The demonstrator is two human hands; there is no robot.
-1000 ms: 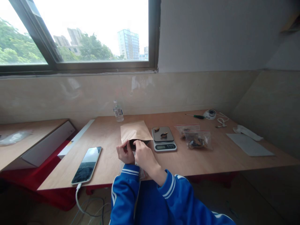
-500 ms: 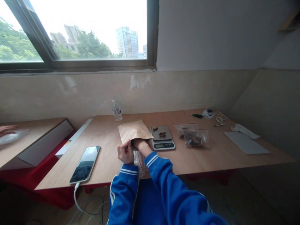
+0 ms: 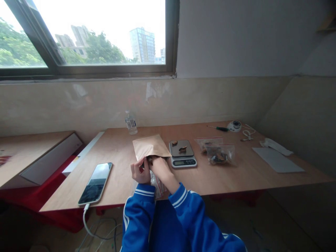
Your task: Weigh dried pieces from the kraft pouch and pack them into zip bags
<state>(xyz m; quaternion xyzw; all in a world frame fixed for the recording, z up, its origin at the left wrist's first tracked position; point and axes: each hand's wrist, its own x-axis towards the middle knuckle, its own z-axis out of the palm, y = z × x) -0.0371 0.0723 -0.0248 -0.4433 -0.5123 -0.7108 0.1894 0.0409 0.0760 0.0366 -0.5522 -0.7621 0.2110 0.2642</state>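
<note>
Wooden table [image 3: 236, 175] is bearing a brown envelope [image 3: 150, 146] whose near mouth your left hand [image 3: 141, 171] is pinching open, while your right hand [image 3: 158, 163] is reaching inside, fingers hidden, perhaps gripping something.

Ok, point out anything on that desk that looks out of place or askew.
Little stands out. The black smartphone lies near the wooden desk's front edge, its white cable hanging off. Two brown pieces sit loose on the small digital scale. The right hand reaches into the brown paper envelope.

Blown-out window [image 3: 86, 31] backlight, dim foreground, wide-angle edge warp.
</note>
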